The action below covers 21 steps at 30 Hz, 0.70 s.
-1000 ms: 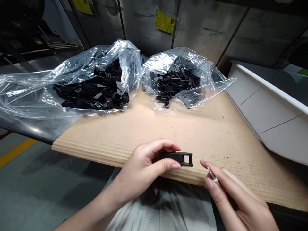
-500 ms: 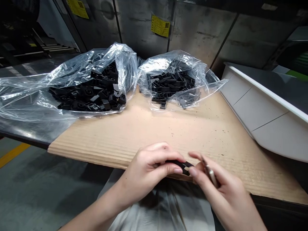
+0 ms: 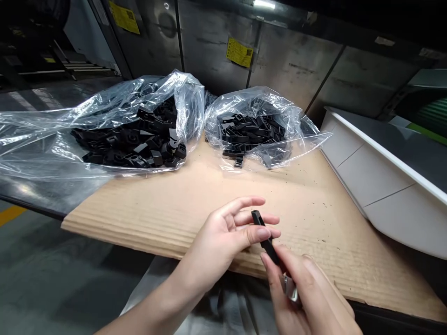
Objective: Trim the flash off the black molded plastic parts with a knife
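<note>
A narrow black plastic part (image 3: 259,218) slants between my hands over the front of the cardboard. My left hand (image 3: 233,228) holds its upper half, thumb on the near side and fingers behind, with the index finger raised off it. At the lower end my right hand (image 3: 303,284) pinches the same part between thumb and forefinger. A small silvery metal piece (image 3: 290,288) also sits inside the right hand; its kind cannot be made out, and the fingers hide part of it.
On the cardboard sheet (image 3: 167,204), an open clear bag (image 3: 190,100) of chunky black parts lies at back left. Another bag (image 3: 272,100) with slimmer black pieces (image 3: 253,132) lies at back centre. A pale grey bin (image 3: 373,172) stands right. Metal panels (image 3: 216,51) rise behind.
The black part has turned from nearly level to a steep slant, upper end away from me. My right hand has moved down and gripped its lower end; my left fingers have spread a little.
</note>
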Tool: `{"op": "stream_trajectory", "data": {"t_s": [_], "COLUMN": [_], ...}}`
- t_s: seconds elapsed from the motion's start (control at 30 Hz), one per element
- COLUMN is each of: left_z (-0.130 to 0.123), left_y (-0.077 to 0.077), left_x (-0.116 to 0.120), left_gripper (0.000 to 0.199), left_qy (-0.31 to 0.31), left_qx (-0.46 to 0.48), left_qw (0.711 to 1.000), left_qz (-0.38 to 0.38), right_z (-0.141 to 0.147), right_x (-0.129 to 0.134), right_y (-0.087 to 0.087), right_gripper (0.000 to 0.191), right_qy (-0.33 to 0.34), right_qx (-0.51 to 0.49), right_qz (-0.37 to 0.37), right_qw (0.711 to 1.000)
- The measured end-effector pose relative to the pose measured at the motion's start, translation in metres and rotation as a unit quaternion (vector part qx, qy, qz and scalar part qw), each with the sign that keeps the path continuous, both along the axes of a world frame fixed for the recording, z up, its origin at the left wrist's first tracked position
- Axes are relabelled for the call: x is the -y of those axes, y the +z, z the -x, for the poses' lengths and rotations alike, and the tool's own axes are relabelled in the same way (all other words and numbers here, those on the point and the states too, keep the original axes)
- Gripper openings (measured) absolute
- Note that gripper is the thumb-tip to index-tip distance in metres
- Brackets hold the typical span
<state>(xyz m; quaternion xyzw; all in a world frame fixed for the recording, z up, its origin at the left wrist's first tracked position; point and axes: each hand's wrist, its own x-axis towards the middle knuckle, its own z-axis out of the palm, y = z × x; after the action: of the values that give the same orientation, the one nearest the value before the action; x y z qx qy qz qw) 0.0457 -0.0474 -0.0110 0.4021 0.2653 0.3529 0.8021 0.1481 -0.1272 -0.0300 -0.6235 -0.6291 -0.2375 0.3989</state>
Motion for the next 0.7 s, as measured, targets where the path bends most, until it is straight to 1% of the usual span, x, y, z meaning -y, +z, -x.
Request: {"op": "stream_trajectory", "data": {"t_s": [0.07, 0.13, 0.2, 0.27, 0.43, 0.57, 0.7], "left_z": [0.002, 0.004, 0.006, 0.008, 0.011, 0.013, 0.015], "left_y": [-0.003, -0.005, -0.007, -0.008, -0.008, -0.007, -0.006], "left_x": [0.0, 0.0, 0.0, 0.0, 0.0, 0.0, 0.0], "left_gripper": [0.027, 0.025, 0.026, 0.028, 0.033, 0.035, 0.037], "left_qy": [-0.007, 0.008, 0.014, 0.005, -0.022, -0.043, -0.057], "left_qx": [0.033, 0.045, 0.034, 0.023, 0.039, 0.061, 0.06], "left_qw": [0.999, 0.998, 0.998, 0.997, 0.996, 0.994, 0.993], "left_qz": [-0.017, -0.041, -0.059, -0.068, -0.081, -0.084, -0.085], "right_z": [-0.001, -0.002, -0.003, -0.006, -0.016, -0.019, -0.019], "right_x": [0.002, 0.005, 0.009, 0.013, 0.019, 0.021, 0.022], "right_y": [-0.001, -0.002, -0.003, -0.003, -0.004, -0.008, -0.01], "right_gripper": [0.026, 0.029, 0.029, 0.025, 0.015, 0.012, 0.01], "right_qy": [0.029, 0.05, 0.039, 0.015, -0.018, -0.019, -0.012], "right_qx": [-0.035, -0.103, -0.165, -0.192, -0.215, -0.217, -0.213], "right_qz": [0.017, 0.043, 0.061, 0.068, 0.078, 0.089, 0.088], "right_qw": [0.999, 0.993, 0.984, 0.979, 0.973, 0.972, 0.973]}}
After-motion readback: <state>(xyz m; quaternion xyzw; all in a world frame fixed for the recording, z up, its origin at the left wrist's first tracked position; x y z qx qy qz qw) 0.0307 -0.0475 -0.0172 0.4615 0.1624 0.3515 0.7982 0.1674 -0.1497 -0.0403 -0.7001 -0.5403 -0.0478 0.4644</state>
